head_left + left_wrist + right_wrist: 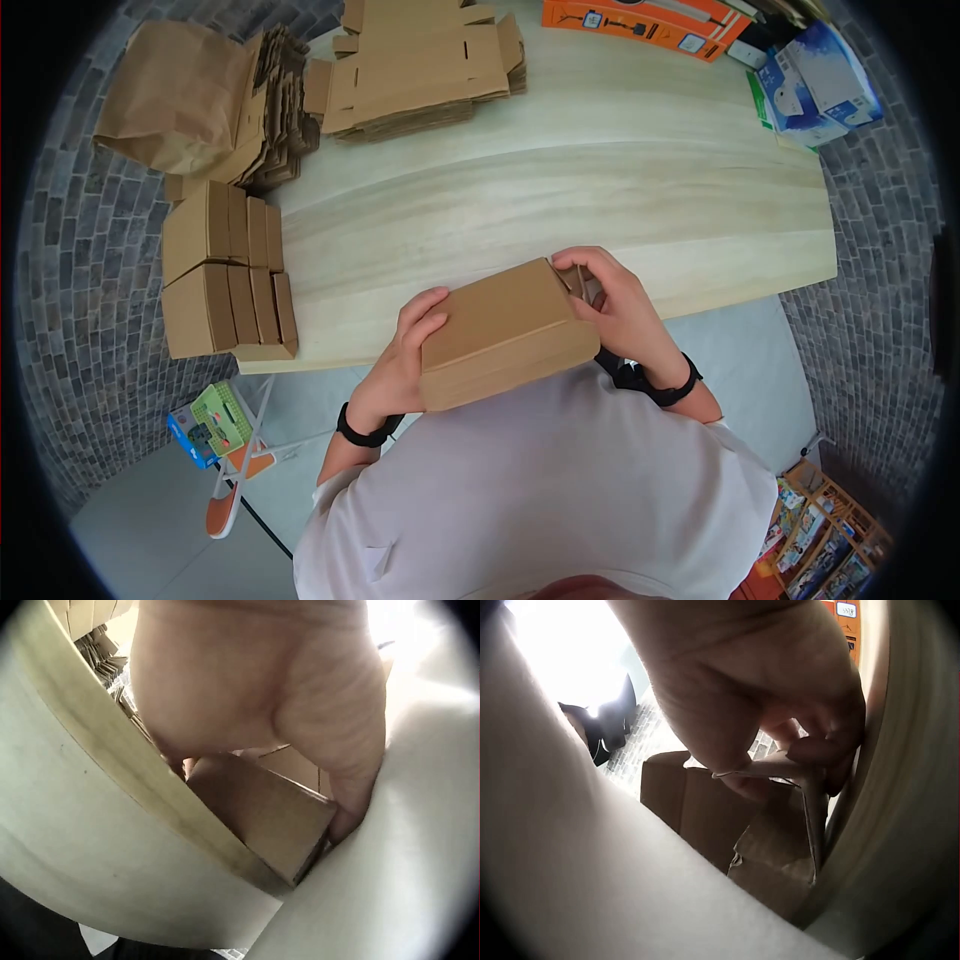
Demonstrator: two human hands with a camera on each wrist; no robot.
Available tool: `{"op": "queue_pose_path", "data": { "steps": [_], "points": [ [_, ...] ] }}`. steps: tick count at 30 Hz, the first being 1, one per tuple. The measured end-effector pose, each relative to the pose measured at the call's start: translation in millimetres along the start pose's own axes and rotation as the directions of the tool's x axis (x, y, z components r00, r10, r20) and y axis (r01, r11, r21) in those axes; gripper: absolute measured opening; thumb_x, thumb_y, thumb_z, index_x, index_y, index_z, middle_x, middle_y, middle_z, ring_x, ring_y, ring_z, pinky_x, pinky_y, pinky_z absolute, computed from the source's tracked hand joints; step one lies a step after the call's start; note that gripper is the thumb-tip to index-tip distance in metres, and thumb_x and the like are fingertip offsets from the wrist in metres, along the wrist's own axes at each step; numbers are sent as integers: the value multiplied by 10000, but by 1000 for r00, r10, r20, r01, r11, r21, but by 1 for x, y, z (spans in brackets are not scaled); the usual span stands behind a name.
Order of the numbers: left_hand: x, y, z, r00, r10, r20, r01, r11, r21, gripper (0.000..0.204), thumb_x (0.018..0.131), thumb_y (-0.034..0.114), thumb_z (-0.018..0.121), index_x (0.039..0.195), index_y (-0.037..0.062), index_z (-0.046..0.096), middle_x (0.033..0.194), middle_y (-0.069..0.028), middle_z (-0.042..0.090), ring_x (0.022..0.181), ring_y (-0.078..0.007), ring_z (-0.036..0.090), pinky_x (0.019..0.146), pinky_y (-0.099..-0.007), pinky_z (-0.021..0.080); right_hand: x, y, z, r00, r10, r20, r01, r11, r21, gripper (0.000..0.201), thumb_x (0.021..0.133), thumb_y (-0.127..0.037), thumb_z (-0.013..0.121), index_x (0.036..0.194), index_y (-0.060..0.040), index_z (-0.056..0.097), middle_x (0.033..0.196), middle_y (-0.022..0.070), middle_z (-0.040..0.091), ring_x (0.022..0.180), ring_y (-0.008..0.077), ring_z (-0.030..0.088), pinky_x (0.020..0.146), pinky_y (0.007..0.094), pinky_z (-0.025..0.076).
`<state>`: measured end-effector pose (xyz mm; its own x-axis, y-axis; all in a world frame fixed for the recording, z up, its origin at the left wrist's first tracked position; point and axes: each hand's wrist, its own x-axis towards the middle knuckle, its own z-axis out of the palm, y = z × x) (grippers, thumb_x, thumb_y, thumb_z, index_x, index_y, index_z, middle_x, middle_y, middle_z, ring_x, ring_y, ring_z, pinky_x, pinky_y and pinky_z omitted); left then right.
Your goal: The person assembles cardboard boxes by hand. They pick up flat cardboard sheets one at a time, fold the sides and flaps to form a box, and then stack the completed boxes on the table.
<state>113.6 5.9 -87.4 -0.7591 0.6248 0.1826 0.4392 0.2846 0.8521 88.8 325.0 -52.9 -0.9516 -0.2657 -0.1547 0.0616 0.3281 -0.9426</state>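
Note:
A brown cardboard box (pixel 500 312) is held between both hands in front of the person's chest, at the near edge of the table. My left hand (pixel 398 355) grips its left end, fingers bent over the top; in the left wrist view that end panel (pixel 262 814) is flat and closed. At the other end, my right hand (pixel 625 305) has its fingers and thumb curled at the open side. The right wrist view shows loose flaps (pixel 776 840) there, with the fingers pinching the upper edge of the cardboard.
Folded boxes (pixel 215 270) stand stacked at the table's left edge. Behind them are a paper bag (pixel 175 95) and flat cardboard blanks (pixel 420 75). An orange box (pixel 650 25) and a blue-white package (pixel 815 85) lie at the far right. A green basket (pixel 222 418) is below the table.

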Motion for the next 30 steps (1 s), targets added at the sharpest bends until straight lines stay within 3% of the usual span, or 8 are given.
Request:
{"op": "queue_pose_path", "data": {
  "steps": [6, 9, 11, 16, 19, 21, 27, 30],
  "points": [
    [3, -9, 18, 952, 203, -229, -171, 973, 155, 1106, 636, 60, 817, 1529, 180, 174, 1490, -284, 312, 1368, -447, 387, 1102, -518, 389, 2, 5, 9, 992, -97, -78, 90, 992, -87, 353, 881, -41, 632, 1225, -83, 570, 1177, 55, 625, 977, 148, 610, 716, 254, 502],
    [9, -5, 23, 936, 222, -274, -161, 961, 225, 1122, 640, 50, 817, 1530, 174, 146, 1480, -284, 325, 1351, -443, 412, 1087, -518, 406, 3, 8, 14, 991, -24, -132, 29, 999, 38, 329, 884, -76, 650, 1199, -67, 558, 1166, 77, 631, 988, 164, 611, 773, 275, 505],
    [14, -7, 26, 925, 227, -305, -160, 960, 228, 1118, 642, 52, 819, 1528, 174, 148, 1474, -282, 329, 1344, -445, 422, 1080, -520, 414, 4, 5, 16, 977, -106, -187, 104, 994, -24, 224, 888, -95, 661, 1076, -63, 545, 1146, 125, 626, 991, 312, 625, 804, 350, 519],
    [23, -17, 32, 878, 261, -401, -205, 963, 176, 1135, 648, 63, 834, 1528, 180, 126, 1455, -260, 340, 1328, -439, 448, 1064, -511, 441, 7, 10, 19, 973, -146, -179, 145, 989, -19, 192, 866, -69, 650, 999, -54, 512, 1145, 131, 636, 990, 337, 626, 846, 355, 511],
    [29, -15, 31, 775, 375, -509, -375, 921, 109, 1039, 651, 97, 859, 1496, 152, 257, 1444, -239, 346, 1311, -417, 457, 1036, -492, 467, 8, 10, 20, 973, -136, -187, 133, 991, -25, 188, 853, -54, 640, 986, -46, 508, 1141, 135, 640, 990, 343, 628, 855, 355, 509],
    [25, 6, 17, 936, 184, -300, -92, 951, 296, 906, 667, 124, 855, 1431, 103, 368, 1431, -223, 330, 1284, -396, 481, 1021, -472, 489, 8, 11, 22, 972, -132, -194, 131, 991, -19, 186, 848, -48, 635, 986, -42, 510, 1138, 137, 642, 986, 345, 628, 850, 358, 511],
    [19, 1, 21, 934, 64, -352, 17, 975, 222, 908, 635, 146, 857, 1426, 73, 416, 1480, -233, 277, 1292, -401, 444, 1050, -479, 443, 6, 5, 20, 972, -131, -197, 122, 991, -61, 231, 860, -112, 664, 1039, -33, 541, 1130, 162, 635, 977, 356, 636, 827, 381, 517],
    [17, 4, 17, 955, -15, -297, 97, 960, 264, 955, 633, 162, 857, 1457, 66, 384, 1492, -241, 258, 1289, -403, 425, 1057, -487, 425, 3, -6, 18, 985, -14, -173, -20, 981, -193, 291, 890, -188, 671, 1103, -25, 557, 1129, 167, 630, 979, 360, 636, 827, 386, 518]
  ]
}}
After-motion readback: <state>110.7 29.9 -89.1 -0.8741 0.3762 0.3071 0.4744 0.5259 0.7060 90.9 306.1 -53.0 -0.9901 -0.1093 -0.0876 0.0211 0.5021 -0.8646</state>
